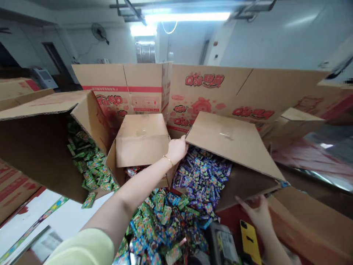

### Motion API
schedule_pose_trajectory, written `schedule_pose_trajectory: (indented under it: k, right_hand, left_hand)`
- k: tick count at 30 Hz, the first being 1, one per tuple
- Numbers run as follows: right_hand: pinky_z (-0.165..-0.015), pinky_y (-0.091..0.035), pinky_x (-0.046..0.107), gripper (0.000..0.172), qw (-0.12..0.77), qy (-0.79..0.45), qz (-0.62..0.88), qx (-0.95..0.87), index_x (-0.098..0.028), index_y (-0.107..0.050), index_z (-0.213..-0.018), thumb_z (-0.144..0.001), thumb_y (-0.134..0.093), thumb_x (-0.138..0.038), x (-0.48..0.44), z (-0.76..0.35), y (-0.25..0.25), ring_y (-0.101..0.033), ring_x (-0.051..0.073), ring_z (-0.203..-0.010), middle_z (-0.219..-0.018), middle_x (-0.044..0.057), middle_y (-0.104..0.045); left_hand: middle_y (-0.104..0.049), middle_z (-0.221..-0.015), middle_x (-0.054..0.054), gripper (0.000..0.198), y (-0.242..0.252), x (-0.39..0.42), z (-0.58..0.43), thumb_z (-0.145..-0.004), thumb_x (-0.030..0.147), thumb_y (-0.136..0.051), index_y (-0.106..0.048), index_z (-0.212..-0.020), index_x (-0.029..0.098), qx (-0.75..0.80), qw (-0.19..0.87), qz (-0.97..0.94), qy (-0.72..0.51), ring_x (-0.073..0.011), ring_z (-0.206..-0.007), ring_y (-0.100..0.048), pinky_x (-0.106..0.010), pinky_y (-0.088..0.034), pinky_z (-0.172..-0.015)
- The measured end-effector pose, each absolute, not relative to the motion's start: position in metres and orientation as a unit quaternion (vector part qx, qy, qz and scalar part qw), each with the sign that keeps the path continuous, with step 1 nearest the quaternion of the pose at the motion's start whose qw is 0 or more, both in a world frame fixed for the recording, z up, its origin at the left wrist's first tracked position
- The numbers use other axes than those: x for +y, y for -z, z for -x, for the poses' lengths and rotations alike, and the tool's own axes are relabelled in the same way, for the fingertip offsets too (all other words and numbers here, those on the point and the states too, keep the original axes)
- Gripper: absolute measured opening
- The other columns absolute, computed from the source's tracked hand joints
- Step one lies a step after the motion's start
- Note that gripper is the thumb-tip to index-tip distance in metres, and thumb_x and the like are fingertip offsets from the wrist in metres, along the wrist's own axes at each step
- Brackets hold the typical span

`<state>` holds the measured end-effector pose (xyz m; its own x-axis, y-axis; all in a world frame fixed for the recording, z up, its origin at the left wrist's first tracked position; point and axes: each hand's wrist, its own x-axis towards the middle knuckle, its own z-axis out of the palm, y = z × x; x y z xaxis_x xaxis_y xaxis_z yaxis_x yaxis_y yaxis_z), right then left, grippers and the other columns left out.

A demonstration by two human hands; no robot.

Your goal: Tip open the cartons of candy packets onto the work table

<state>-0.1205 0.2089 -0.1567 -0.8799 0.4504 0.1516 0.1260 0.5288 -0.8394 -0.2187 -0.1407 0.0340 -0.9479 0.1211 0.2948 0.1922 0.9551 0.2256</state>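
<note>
Left hand: the left hand is at centre frame, arm stretched up from the lower left in a pale yellow sleeve with a thin gold bracelet at the wrist. Its fingers are curled round the near left corner of the right box's flap and closed on the cardboard edge.
Right hand: the right hand is at lower right, palm down with the fingers spread, resting against the lower edge of the same box. I cannot tell whether it grips the cardboard or only presses on it.
Right box: tipped on its side, right of centre, with its mouth facing lower left and blue and purple packets spilling out of it.
Middle box: a smaller carton stands just left of the left hand, also tipped, with reddish packets showing at its mouth.
Left box: a large carton fills the left of the frame, lying on its side and holding green packets.
Pile: mixed green and blue packets are heaped on the desk at lower centre, under the left forearm.
Phone: a yellow phone lies just below the right hand.
Back wall: flattened printed cartons stand upright across the upper middle of the frame.
Desk: a white surface shows at lower left, beside a strip of coloured packets.
</note>
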Motion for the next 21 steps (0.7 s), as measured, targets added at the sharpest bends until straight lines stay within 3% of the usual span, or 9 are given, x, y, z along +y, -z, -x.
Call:
schedule_pose_trajectory:
  k: [4,6,14,21]
  right_hand:
    - [-0.099,-0.042,0.049,0.044,0.115,-0.476,0.168,-0.856,-0.015,-0.060,-0.090,-0.055,-0.063,-0.040,0.198,0.158,0.168,-0.056,0.038,-0.110,-0.103,0.018,-0.067]
    - [-0.100,-0.041,0.048,0.034,0.119,-0.474,0.174,-0.855,-0.013,-0.062,-0.086,-0.058,-0.059,-0.033,0.190,0.169,0.171,-0.056,0.037,-0.111,-0.103,0.019,-0.067]
    - [-0.085,-0.052,0.035,0.036,0.093,-0.505,0.122,-0.849,-0.006,-0.062,-0.102,-0.069,-0.055,-0.019,0.160,0.231,0.184,-0.066,0.025,-0.093,-0.101,0.015,-0.069]
    - [-0.097,-0.045,0.039,0.038,0.075,-0.470,0.102,-0.873,-0.009,-0.061,-0.109,-0.072,-0.053,-0.016,0.146,0.243,0.209,-0.060,0.027,-0.109,-0.112,0.016,-0.065]
  left_hand:
    - [-0.070,-0.086,-0.012,0.029,-0.029,-0.154,0.227,-0.089,0.025,-0.043,-0.061,-0.109,0.015,-0.982,0.141,0.052,0.112,-0.0261,-0.081,-0.068,-0.032,-0.050,-0.070]
    - [-0.070,-0.086,-0.012,0.026,-0.028,-0.161,0.225,-0.087,0.024,-0.045,-0.062,-0.105,0.015,-0.984,0.138,0.049,0.106,-0.0264,-0.083,-0.067,-0.032,-0.050,-0.071]
    - [-0.069,-0.091,-0.017,0.028,-0.026,-0.175,0.225,-0.086,0.028,-0.044,-0.061,-0.101,0.011,-0.986,0.136,-0.016,0.094,-0.0288,-0.088,-0.065,-0.035,-0.048,-0.076]
    - [-0.069,-0.090,-0.016,0.031,-0.020,-0.192,0.239,-0.085,0.036,-0.048,-0.063,-0.098,0.012,-0.977,0.157,-0.055,0.133,-0.0307,-0.090,-0.064,-0.038,-0.046,-0.078]
